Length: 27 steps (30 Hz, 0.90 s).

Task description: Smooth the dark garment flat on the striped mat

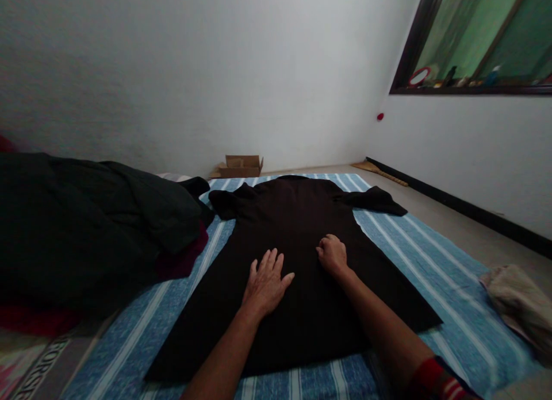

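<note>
My left hand (265, 285) lies open and flat, my right hand (332, 254) curled, both grips holding nothing, pressing the dark short-sleeved cloth garment (297, 239) smooth on the blue striped sheet (435, 262).

A dark shirt (297, 256) lies spread flat on a blue striped sheet (440, 262), collar toward the far edge. The left hand (265, 282) rests palm-down on its middle — fingers spread — while the right hand (332, 253) presses beside it, fingers curled. A heap of dark clothes (86, 227) covers the sheet's left edge.
</note>
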{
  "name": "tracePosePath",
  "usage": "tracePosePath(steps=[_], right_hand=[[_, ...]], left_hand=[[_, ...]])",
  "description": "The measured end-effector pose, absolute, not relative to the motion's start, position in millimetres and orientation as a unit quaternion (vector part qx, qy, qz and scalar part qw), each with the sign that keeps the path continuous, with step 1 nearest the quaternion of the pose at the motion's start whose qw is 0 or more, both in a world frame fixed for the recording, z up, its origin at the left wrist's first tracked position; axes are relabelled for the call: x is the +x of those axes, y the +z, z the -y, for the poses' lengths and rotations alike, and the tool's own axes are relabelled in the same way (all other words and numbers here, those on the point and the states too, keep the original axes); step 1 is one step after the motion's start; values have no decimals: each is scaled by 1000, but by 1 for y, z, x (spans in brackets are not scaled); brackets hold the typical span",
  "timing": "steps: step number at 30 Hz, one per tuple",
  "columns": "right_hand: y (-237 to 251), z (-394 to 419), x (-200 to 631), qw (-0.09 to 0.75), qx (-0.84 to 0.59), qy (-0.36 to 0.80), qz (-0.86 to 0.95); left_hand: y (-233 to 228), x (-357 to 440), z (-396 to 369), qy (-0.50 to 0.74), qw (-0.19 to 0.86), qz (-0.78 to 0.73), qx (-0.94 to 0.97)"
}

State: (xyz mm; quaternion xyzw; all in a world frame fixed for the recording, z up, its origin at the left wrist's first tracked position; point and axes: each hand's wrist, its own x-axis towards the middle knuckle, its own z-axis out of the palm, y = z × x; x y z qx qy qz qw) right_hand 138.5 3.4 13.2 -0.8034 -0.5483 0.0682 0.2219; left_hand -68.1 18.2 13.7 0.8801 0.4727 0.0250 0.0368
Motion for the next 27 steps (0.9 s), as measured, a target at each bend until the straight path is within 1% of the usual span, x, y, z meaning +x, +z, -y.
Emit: tracePosePath(steps=[6, 11, 14, 16, 18, 20, 25, 27], right_hand=[[8, -3, 153, 307, -788, 96, 525], [31, 32, 176, 382, -754, 153, 512], [49, 74, 183, 413, -700, 238, 531], [61, 106, 185, 442, -620, 360, 539], [70, 137, 185, 418, -560, 451, 555], [74, 164, 185, 373, -529, 503, 573], [71, 205, 185, 216, -480, 592, 610], [69, 207, 183, 194, -482, 604, 604]], left_hand=[[13, -69, -19, 23, 36, -472, 881], [16, -69, -18, 19, 38, -473, 880], [18, -68, -18, 17, 37, -472, 880], [17, -68, -18, 19, 34, -471, 881], [15, -68, -19, 23, 29, -470, 882], [12, -68, -20, 30, 21, -468, 883], [10, -69, -21, 35, 11, -465, 884], [11, -69, -21, 29, 10, -466, 884]])
